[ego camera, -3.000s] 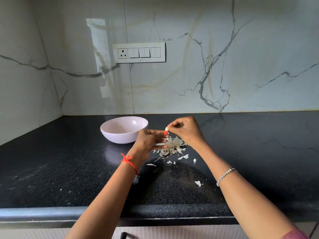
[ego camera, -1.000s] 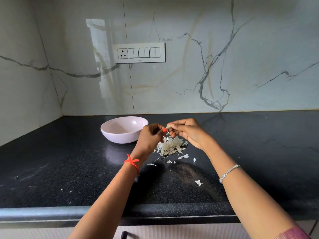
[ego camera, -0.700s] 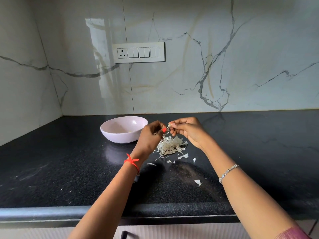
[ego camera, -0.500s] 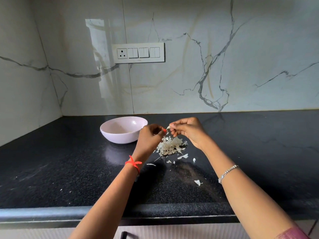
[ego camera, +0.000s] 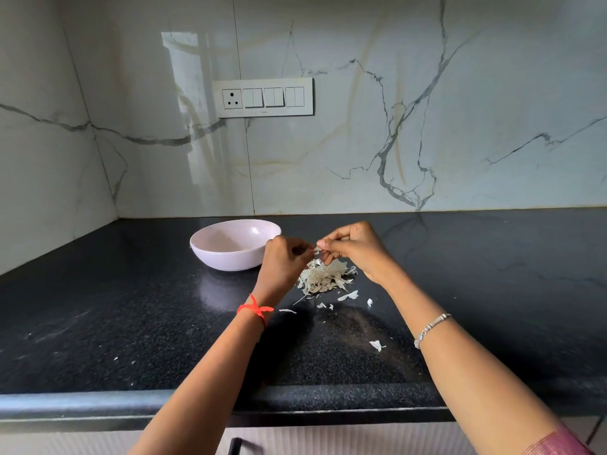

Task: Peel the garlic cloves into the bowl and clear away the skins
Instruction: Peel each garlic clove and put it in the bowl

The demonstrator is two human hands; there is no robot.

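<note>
Above the skin pile [ego camera: 323,276], bowl [ego camera: 235,244] at 10 o'clock, we pinch a garlic clove [ego camera: 317,250] between left hand [ego camera: 283,265] and right hand [ego camera: 356,246], skins uncleared.

1 bowl [ego camera: 235,246]; 1 skin pile [ego camera: 323,275]; 2 hands [ego camera: 353,249].

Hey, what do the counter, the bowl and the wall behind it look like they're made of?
The counter looks like polished black granite: dark, finely speckled, reflecting the bowl. The bowl is smooth, glossy and pale; it could be melamine or glazed ceramic, I cannot tell which. The wall looks like glossy marble-look tile or slab: grey veining, vertical seams, a bright reflection.
</note>
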